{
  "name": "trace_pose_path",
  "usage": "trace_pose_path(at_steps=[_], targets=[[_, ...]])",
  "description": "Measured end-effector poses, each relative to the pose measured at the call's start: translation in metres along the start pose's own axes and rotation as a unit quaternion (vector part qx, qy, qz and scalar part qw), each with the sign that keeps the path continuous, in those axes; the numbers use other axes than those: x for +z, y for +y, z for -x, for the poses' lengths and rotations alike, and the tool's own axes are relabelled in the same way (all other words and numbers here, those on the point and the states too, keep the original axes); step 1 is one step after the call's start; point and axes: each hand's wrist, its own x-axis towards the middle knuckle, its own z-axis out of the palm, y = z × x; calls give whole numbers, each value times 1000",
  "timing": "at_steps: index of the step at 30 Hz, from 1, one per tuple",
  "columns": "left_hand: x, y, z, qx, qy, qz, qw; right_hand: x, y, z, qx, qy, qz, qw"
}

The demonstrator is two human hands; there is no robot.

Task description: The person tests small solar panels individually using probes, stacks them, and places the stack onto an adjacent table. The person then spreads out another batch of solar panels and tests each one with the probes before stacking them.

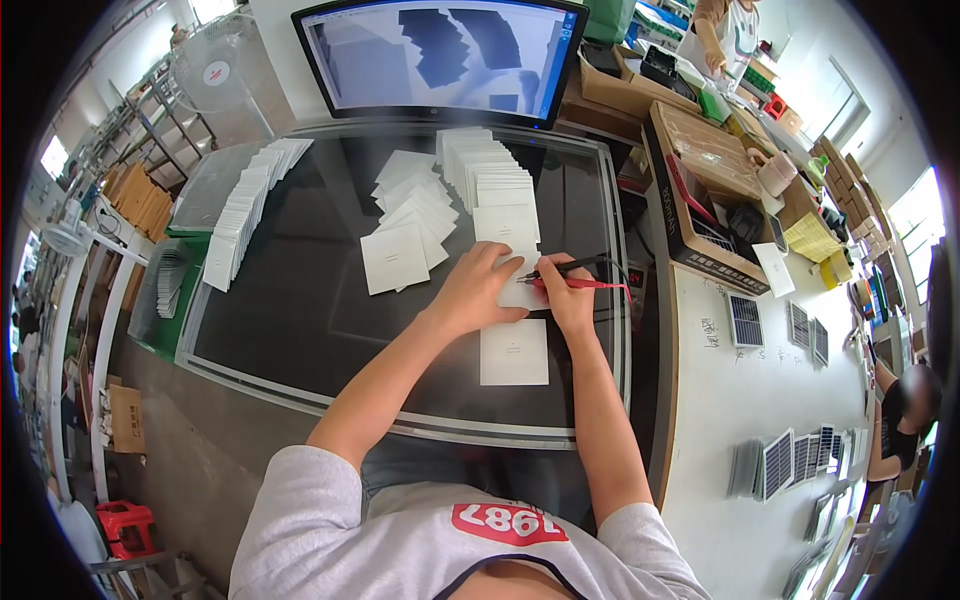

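Left hand [478, 290] — fingers spread, resting on a white panel [519, 296] on the table [300, 335], near end of the fanned row [502, 188]. Right hand [564, 290] — gripping black probe [578, 265] and red probe [592, 284]. Possible faults: tips slipping, from one-handed control; panel skidding, from light pressure.

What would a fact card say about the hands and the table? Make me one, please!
Left hand: touching a white square panel
Right hand: holding a black test probe and a red test probe
Do probes touch it: too small to tell
Nearest the body: another white panel
Farther away: overlapping white panels
Table: dark top, light frame
Screen: computer monitor, switched on
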Motion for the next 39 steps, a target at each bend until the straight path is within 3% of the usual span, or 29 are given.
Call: trace_pose_path(at_steps=[13,15,18,21,25,28,31,32,35,39], targets=[[-1,-3,0,9,-10,-20,1000,3,-3,3,-20,-2,35,999],[-9,1,-1,15,-30,-58,998,-3,3,-1,0,22,-55,998],[-33,20,1,-58,-172,-44,982,-10,6,-8,11,64,-165,984],[-44,36,9,-52,-286,-49,955,-13,6,-10,15,76,-194,978],[-51,33,-2,-51,-325,12,944,-11,5,-12,20,65,-177,982],[-5,-8,-10,-9,-7,-78,997,-10,5,-10,19,68,-171,983],[4,-27,-11,-26,-6,-190,981,-9,3,-9,14,75,-161,984],[7,-28,-6,-9,10,-183,983,-7,2,-8,13,80,-150,985],[-10,-8,-1,-22,-113,-90,989,-5,6,-7,1,69,-100,993],[-9,-6,0,-22,-93,-28,995,4,7,-3,-42,50,-34,997]])
